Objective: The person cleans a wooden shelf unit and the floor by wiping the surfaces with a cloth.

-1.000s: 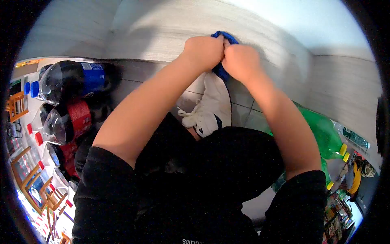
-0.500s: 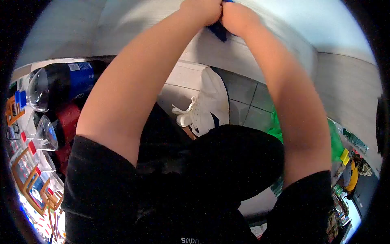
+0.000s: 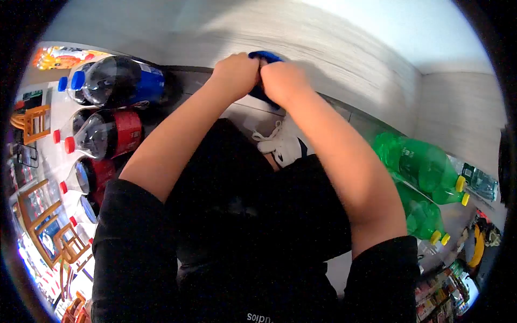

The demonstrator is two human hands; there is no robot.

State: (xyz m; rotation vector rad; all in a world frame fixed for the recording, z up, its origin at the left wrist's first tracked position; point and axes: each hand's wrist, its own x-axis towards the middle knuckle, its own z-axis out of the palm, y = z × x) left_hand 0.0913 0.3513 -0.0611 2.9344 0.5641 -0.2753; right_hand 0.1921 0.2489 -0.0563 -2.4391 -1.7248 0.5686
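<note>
My left hand [image 3: 237,74] and my right hand [image 3: 284,83] are close together at the upper middle of the view, in front of a pale wood-grain panel [image 3: 344,70]. Both are closed on a dark blue cloth [image 3: 265,55]. Part of it shows above the knuckles, and a darker end hangs between the hands. The fingers themselves are mostly hidden behind the backs of the hands. Below the cloth, a white shoe [image 3: 288,148] with laces rests on the tiled floor.
To the left stand large dark soda bottles with blue labels [image 3: 151,85] and red labels [image 3: 128,131]. Green bottles with yellow caps [image 3: 425,164] stand on the right. Wooden chairs [image 3: 37,124] show at the far left, and packed shelves [image 3: 439,290] at the lower right.
Both hands have come down in the view, closer to my body, with the cloth still between them. More bottles now show on both sides, and the shoe is more covered.
</note>
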